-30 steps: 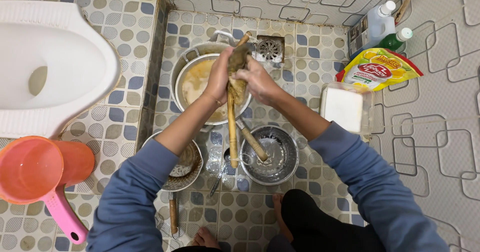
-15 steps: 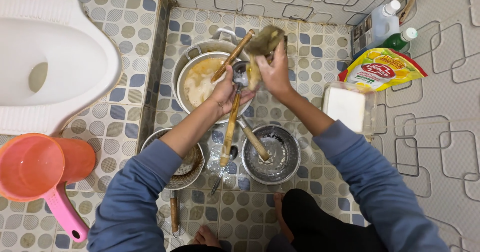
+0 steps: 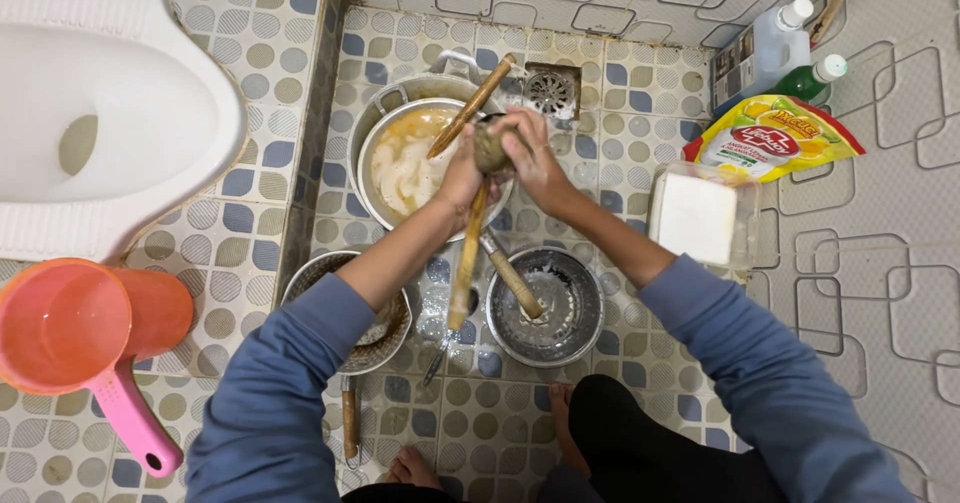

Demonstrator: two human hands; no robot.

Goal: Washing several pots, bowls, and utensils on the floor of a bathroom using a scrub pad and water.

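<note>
At nine to eleven o'clock lies the large white ceramic squat toilet pan (image 3: pixel 110 113), set in a raised step of dotted floor tiles. Below it, at eight o'clock, stands an orange plastic water dipper with a pink handle (image 3: pixel 70 338). Just above centre sits a wide round metal pot (image 3: pixel 405 163) holding cloudy, soapy yellowish water, with a wooden-handled utensil (image 3: pixel 470 108) leaning out of it toward twelve o'clock. At six o'clock of that pot rests a small round steel bowl (image 3: pixel 560 313) with a wooden handle lying in it, and at seven o'clock a round metal strainer with a wooden handle (image 3: pixel 345 348), partly hidden under the blue left sleeve. At three o'clock is a clear rectangular plastic tub with a white block inside (image 3: pixel 695 218); beyond it, at two o'clock, a yellow refill pouch of dish soap (image 3: pixel 770 138), and at one o'clock a clear plastic bottle and a green bottle (image 3: pixel 790 43) against the wall. A square metal floor drain (image 3: pixel 550 90) sits at twelve o'clock. Over the pot's right rim, the left hand (image 3: pixel 460 173) is clenched around a long wooden-handled ladle (image 3: pixel 468 253), whose handle points down toward six o'clock. The right hand (image 3: pixel 535 158) grips a small brownish scrubbing sponge (image 3: pixel 490 148), pressed against the ladle's upper end, touching the left hand.
</note>
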